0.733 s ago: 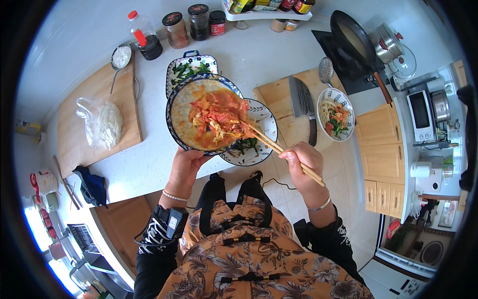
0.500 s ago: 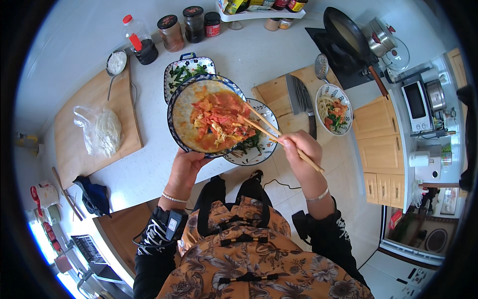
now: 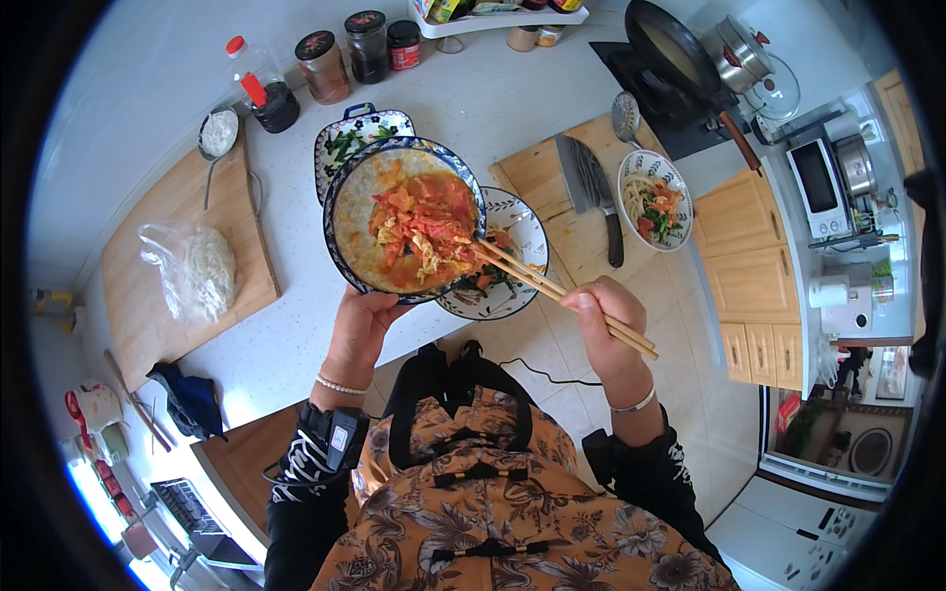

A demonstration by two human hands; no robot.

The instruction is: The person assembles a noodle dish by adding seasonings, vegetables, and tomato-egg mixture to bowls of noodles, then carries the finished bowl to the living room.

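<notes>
The left hand (image 3: 360,320) grips the near rim of a large blue-rimmed bowl (image 3: 347,212) from below, fingers closed on its edge, and holds it tilted above the white counter (image 3: 296,325). Inside the bowl lies a red and yellow heap of tomato and egg (image 3: 426,225), gathered toward the side that faces the right hand. The right hand (image 3: 603,320) is closed around a pair of wooden chopsticks (image 3: 552,288), whose tips reach over the bowl's rim and touch the edge of the food. Just beside the bowl, partly under its right side, sits a smaller patterned bowl (image 3: 517,236) with greens and a little red food in it. Behind the big bowl, and partly hidden by it, stands a rectangular patterned dish (image 3: 355,138) holding green vegetables. To the right of the bowl a wooden cutting board (image 3: 537,172) carries a cleaver (image 3: 589,182), and a bowl of noodles (image 3: 652,199) rests at the board's far right edge. To the left of the bowl, well apart, a second wooden board (image 3: 148,295) bears a clear plastic bag (image 3: 192,271) of white noodles. Beyond the bowl, along the back of the counter, stand a red-capped bottle (image 3: 258,84) and three dark-lidded jars (image 3: 367,44). Farther right of the bowl a black pan (image 3: 675,49) sits on the stove.
</notes>
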